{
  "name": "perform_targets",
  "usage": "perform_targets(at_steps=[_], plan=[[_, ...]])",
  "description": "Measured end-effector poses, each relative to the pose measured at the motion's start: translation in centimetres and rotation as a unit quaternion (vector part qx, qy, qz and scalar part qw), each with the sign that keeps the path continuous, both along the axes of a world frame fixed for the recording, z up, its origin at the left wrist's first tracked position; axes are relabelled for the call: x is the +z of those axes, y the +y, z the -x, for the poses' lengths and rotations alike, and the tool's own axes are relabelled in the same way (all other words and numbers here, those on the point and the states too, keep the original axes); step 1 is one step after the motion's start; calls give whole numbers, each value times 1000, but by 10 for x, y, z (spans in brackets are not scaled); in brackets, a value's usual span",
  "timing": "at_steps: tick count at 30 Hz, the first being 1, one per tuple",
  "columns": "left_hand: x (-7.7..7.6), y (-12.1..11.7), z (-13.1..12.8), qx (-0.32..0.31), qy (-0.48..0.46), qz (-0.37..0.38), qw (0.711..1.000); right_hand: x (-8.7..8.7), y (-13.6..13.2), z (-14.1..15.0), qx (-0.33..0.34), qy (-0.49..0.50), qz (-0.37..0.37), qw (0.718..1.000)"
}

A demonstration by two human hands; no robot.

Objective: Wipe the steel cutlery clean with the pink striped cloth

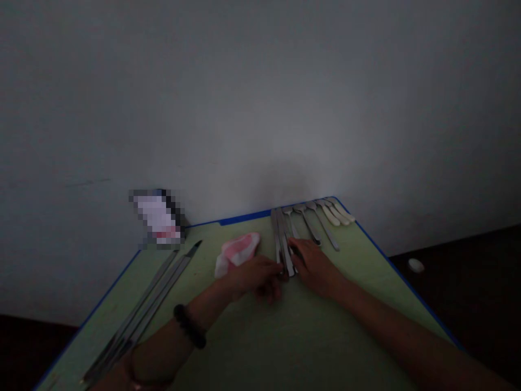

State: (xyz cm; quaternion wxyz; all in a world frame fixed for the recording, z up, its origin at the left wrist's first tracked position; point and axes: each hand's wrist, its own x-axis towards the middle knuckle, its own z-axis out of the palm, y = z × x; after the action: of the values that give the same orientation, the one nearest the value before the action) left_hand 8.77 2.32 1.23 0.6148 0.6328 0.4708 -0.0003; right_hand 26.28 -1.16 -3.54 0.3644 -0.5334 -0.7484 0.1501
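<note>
A bundle of metal cutlery handles (281,233) lies side by side on the green table (285,336). My left hand (256,277) rests curled at the near ends of these pieces, fingers touching them. My right hand (313,263) lies over the same ends from the right, fingers bent down onto them. Whether either hand actually grips a piece is not visible in the dim light. A pink and white cloth (237,252) sits just behind my left hand. A dark bead bracelet (189,326) circles my left wrist.
Several spoons (321,217) lie in a row at the table's far right corner. Long metal tongs or knives (146,309) lie diagonally on the left. A blurred-out object (158,217) stands against the white wall. A small white thing (415,265) lies on the dark floor.
</note>
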Motion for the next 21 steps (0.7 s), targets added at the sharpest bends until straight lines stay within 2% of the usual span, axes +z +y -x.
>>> perform_targets(at_steps=[4,7,9,13,17,21], plan=[[-3,2,-2,-37,44,-76,995,-1,-2,-3,19,-22,-10,1000],[-4,7,-1,-45,84,-170,981,-3,-2,-4,28,-34,-22,999],[-4,12,3,-34,99,-259,960,-4,-2,-4,29,-40,-23,999],[-10,19,13,-11,88,-426,901,-2,-4,-6,37,-48,-17,998],[-25,22,21,-30,67,-506,860,2,-11,-8,41,-76,-8,996],[-36,24,23,-94,98,-559,818,4,-16,-6,41,-114,3,993]])
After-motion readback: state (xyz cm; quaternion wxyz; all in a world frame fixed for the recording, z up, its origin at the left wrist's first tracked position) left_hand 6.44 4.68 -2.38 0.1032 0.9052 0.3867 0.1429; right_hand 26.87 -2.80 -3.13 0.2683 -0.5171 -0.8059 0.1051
